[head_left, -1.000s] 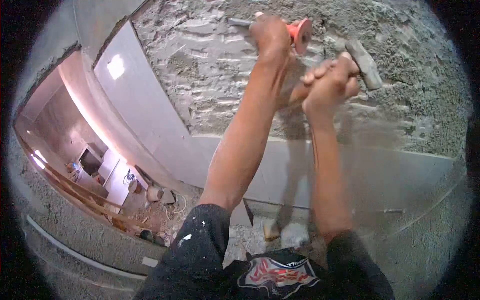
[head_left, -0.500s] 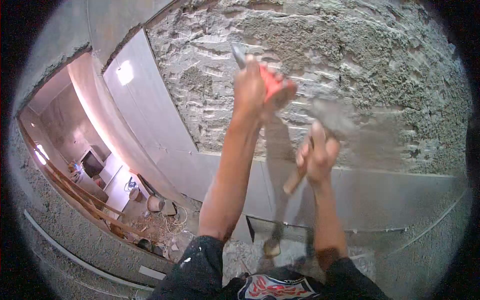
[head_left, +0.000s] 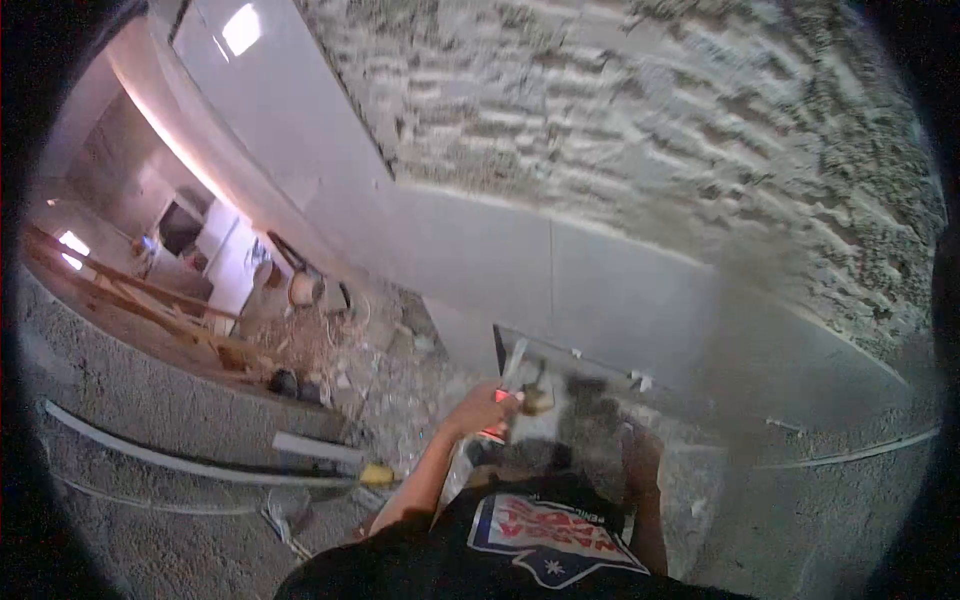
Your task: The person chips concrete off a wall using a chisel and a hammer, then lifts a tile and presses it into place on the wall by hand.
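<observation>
My left hand (head_left: 478, 410) is lowered in front of my body, closed around a chisel with a red hand guard (head_left: 496, 415). The chisel's pale metal blade (head_left: 515, 362) points up and away from me. My right hand (head_left: 641, 452) hangs low at my right side in dark shadow, near my shirt. Its fingers are hard to make out, and the hammer does not show clearly. Above both hands is the rough, chipped wall (head_left: 600, 130), with neither hand touching it. A smooth grey panel band (head_left: 620, 280) runs below the chipped area.
Rubble (head_left: 385, 365) covers the floor ahead and to the left. Through the opening on the left are a bucket (head_left: 303, 290) and wooden planks (head_left: 150, 300). A long pale strip (head_left: 190, 460) and a yellow object (head_left: 376, 474) lie at lower left.
Both hands have dropped from the chipped wall to waist height. The chisel came down in my left hand; the hammer seen in my right hand is now unclear. The view has tilted downward.
</observation>
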The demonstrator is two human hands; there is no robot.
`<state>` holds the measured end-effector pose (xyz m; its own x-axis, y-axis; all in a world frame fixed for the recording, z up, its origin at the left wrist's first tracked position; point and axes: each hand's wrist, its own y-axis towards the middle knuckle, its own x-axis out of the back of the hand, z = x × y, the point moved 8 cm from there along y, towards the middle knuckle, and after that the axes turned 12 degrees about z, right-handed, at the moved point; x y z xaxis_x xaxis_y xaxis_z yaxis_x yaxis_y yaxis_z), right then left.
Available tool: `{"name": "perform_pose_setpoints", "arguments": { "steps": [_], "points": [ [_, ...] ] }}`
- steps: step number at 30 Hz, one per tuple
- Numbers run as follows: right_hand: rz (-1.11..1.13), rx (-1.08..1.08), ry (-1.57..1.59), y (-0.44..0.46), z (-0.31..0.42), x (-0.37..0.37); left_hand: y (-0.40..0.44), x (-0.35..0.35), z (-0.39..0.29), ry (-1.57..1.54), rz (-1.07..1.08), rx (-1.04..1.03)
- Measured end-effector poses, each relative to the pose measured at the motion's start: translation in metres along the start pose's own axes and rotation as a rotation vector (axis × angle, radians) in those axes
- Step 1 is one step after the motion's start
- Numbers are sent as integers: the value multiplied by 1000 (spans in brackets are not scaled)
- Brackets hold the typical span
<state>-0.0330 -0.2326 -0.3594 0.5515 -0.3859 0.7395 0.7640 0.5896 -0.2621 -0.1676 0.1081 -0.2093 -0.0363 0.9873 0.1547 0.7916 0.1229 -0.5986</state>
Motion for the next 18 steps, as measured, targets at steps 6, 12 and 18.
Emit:
{"name": "perform_pose_setpoints", "arguments": {
  "steps": [6,12,18],
  "points": [
    [337,-512,262,-81,-110,-89,36,-52,333,1242,425,-156],
    [574,-753,268,-188,-172,-137,-74,-54,407,227,187,590],
    [645,-845,270,-226,-167,-159,-70,-36,407,162,219,558]
  ]
}}
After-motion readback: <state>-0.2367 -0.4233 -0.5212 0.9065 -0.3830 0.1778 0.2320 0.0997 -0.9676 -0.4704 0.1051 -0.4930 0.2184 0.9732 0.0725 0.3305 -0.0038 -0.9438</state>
